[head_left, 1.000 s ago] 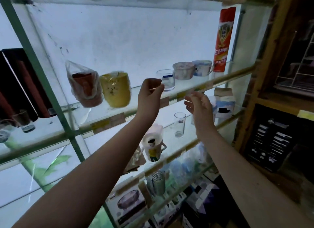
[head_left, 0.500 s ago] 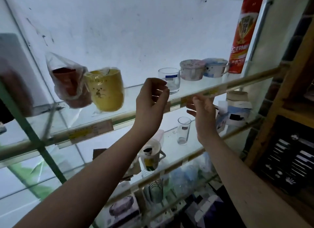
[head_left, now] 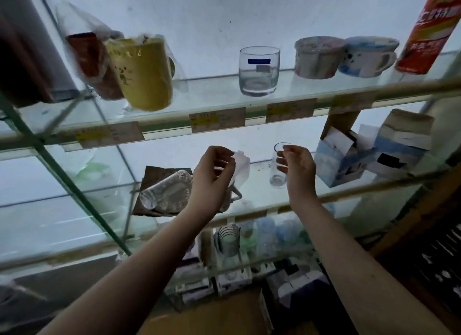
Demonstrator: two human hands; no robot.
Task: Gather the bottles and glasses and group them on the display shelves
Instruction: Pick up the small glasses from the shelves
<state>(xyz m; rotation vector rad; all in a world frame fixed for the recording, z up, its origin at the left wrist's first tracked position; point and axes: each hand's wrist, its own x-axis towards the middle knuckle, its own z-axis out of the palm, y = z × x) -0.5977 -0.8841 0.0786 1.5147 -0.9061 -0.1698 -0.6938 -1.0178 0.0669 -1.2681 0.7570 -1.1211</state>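
A short clear tumbler with a blue label [head_left: 259,71] stands on the upper glass shelf [head_left: 212,92]. One shelf lower, a tall narrow glass [head_left: 277,180] stands upright on the middle shelf [head_left: 349,192]. My right hand [head_left: 296,167] is at that glass, with thumb and fingers curled round its upper half near the rim. My left hand [head_left: 214,175] hovers to the left with loosely curled fingers, holding nothing. It covers most of a mug whose handle [head_left: 235,197] shows.
The upper shelf also holds a bagged yellow mug [head_left: 143,73], a bagged red cup [head_left: 92,63], two ceramic mugs [head_left: 316,58] and a red spray can [head_left: 429,30]. Cardboard boxes [head_left: 349,157] stand right of the tall glass. Ribbed glasses [head_left: 228,240] and boxes fill the lower shelves.
Both hands have dropped from the upper shelf's edge to the middle shelf. My right hand has closed on the tall glass. The view has moved closer and tilted up.
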